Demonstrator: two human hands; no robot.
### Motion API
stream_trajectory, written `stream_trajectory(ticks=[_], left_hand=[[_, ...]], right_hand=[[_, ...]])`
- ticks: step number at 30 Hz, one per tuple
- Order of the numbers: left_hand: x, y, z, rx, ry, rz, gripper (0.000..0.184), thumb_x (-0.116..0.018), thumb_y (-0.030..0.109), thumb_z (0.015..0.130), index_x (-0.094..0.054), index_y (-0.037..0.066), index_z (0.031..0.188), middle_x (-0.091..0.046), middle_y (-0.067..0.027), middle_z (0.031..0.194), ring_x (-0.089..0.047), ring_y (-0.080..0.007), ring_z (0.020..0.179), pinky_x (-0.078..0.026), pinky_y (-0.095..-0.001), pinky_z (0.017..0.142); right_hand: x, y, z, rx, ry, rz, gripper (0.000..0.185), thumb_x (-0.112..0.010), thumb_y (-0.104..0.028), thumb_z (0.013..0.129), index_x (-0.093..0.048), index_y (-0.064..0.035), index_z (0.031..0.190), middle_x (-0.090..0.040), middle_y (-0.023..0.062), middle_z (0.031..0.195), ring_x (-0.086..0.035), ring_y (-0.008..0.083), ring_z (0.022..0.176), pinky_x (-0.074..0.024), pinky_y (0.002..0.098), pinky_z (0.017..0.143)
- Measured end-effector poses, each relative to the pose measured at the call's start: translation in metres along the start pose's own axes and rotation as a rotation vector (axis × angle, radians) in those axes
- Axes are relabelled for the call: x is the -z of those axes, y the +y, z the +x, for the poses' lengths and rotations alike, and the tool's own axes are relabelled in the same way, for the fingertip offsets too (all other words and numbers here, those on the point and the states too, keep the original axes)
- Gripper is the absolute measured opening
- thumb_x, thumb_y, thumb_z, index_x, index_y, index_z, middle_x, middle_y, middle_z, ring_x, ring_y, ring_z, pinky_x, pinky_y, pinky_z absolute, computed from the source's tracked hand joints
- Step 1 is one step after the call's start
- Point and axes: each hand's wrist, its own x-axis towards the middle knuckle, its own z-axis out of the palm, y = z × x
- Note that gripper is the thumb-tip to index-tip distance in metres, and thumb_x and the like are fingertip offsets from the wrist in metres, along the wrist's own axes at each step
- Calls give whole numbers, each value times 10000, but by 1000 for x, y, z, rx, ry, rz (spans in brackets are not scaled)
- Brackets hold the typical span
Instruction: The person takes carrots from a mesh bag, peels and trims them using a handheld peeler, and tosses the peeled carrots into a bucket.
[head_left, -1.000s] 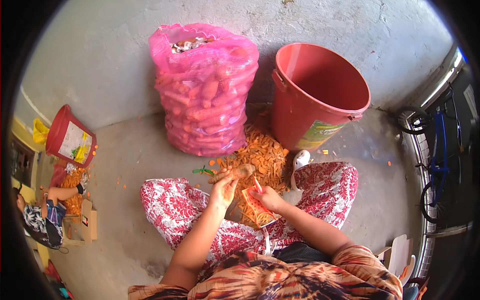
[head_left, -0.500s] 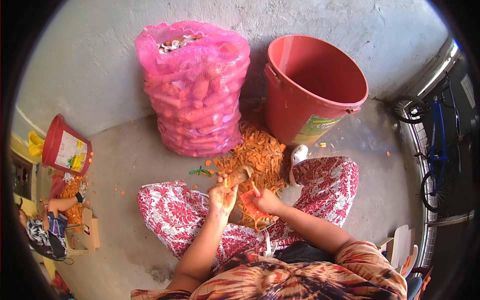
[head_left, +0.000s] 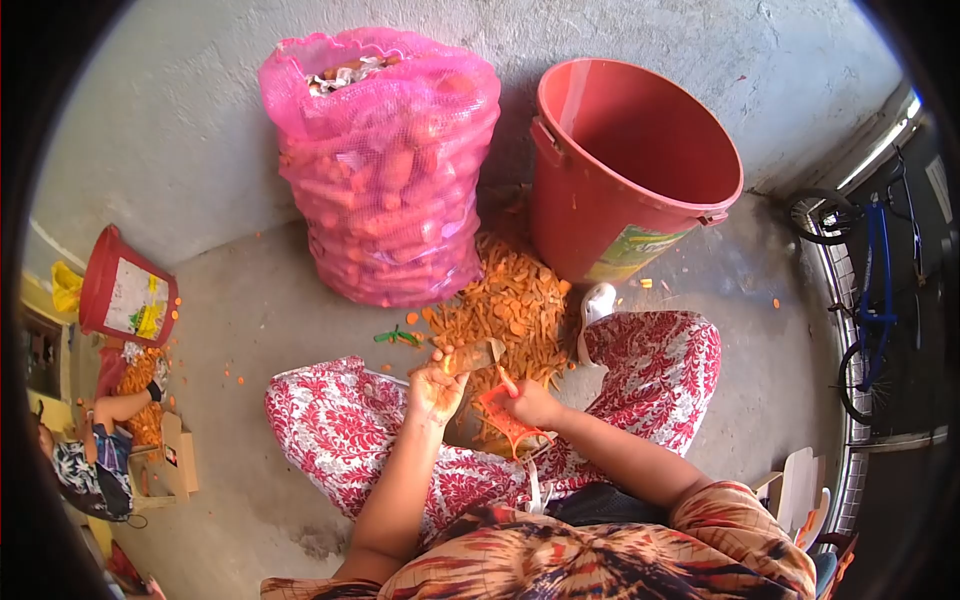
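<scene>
My left hand (head_left: 437,393) is closed around a brownish-orange carrot (head_left: 468,358), its far end pointing to the right. Just below and right of that end, my right hand (head_left: 537,405) grips an orange-handled tool (head_left: 508,382); a pale, blade-like edge shows by the carrot's tip, too small to make out clearly. A flat orange piece with a light edge (head_left: 512,420) hangs beside my right fingers. Beneath both hands spreads a heap of carrot peelings and round slices (head_left: 515,300) on the floor, between my crossed legs.
A full pink mesh sack of carrots (head_left: 385,190) and a large red bin (head_left: 610,215) stand by the wall. Green ties (head_left: 397,337) lie near the heap. At left are another person (head_left: 95,460), a red bucket (head_left: 125,290) and more peelings; a blue bicycle (head_left: 875,300) stands right.
The view has shifted slightly. The carrot in my left hand is turned flatter and its end has moved slightly. My right hand stays close to it, still holding the tool.
</scene>
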Motion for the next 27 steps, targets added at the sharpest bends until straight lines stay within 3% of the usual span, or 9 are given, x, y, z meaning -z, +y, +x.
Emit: stream_trajectory(ticks=[2, 5, 8, 11, 14, 17, 20, 23, 27], left_hand=[[7, 1, 4, 4, -109, -37, 360, -368, -148, 479, -464, 42, 770, -526, -86, 960, -452, -256, 1096, -411, -416, 911], [2, 7, 4, 68, -68, -1, 327, -392, -113, 500, -474, 53, 770, -531, -83, 969, -475, -274, 1071, -466, -389, 826], [-7, 7, 1, 8, 77, 166, 361, -363, -145, 459, -465, 54, 743, -519, -75, 932, -414, -247, 1129, -347, -392, 963], [1, 2, 3, -65, -69, 120, 348, -375, -144, 471, -467, 59, 740, -517, -70, 919, -409, -245, 1129, -322, -380, 976], [3, 7, 6, 12, -78, 54, 316, -400, -121, 492, -466, 52, 747, -521, -77, 929, -445, -252, 1083, -397, -382, 920], [3, 7, 6, 38, 81, 60, 337, -381, -133, 489, -476, 55, 752, -523, -80, 927, -415, -253, 1115, -325, -381, 970], [15, -8, 3, -103, 196, 124, 342, -385, -124, 485, -486, 52, 761, -528, -84, 919, -412, -252, 1118, -309, -386, 981], [14, -12, 4, -213, 39, 160, 310, -397, -134, 495, -499, 42, 728, -514, -87, 894, -443, -257, 1074, -356, -397, 959], [18, -13, 7, -308, -161, 168, 325, -405, -136, 476, -514, 52, 719, -514, -77, 895, -446, -253, 1066, -333, -417, 972]], right_hand=[[0, 3, 2, 28, -12, -5, 262, -492, -203, 786, -616, -78, 981, -629, 112, 792, -595, 195, 722, -450, 308, 679], [3, -7, -5, 54, -21, 49, 265, -509, -260, 788, -628, -79, 939, -623, 105, 755, -584, 181, 694, -444, 310, 649], [7, -19, -11, -95, -38, 9, 296, -532, -317, 779, -634, -59, 882, -611, 104, 707, -572, 174, 654, -432, 315, 603], [3, -6, -3, -195, -115, 215, 337, -547, -355, 765, -632, -37, 841, -598, 111, 674, -560, 177, 623, -418, 322, 573], [9, -19, -10, -198, -117, 206, 349, -557, -360, 761, -634, -26, 827, -602, 104, 671, -557, 171, 608, -415, 323, 564], [-1, 1, 1, -184, -61, 28, 368, -563, -373, 759, -634, -13, 791, -605, 92, 682, -564, 162, 615, -414, 322, 563], [-2, -7, 3, -324, -85, 57, 318, -580, -314, 766, -631, -3, 811, -606, 74, 690, -569, 146, 601, -416, 302, 529], [-10, 14, 16, -377, -196, 539, 260, -590, -245, 774, -621, -2, 864, -605, 67, 703, -574, 140, 586, -421, 279, 499], [2, -18, 4, -408, -206, 648, 225, -593, -205, 785, -609, -13, 901, -598, 50, 705, -553, 122, 554, -419, 254, 478]])
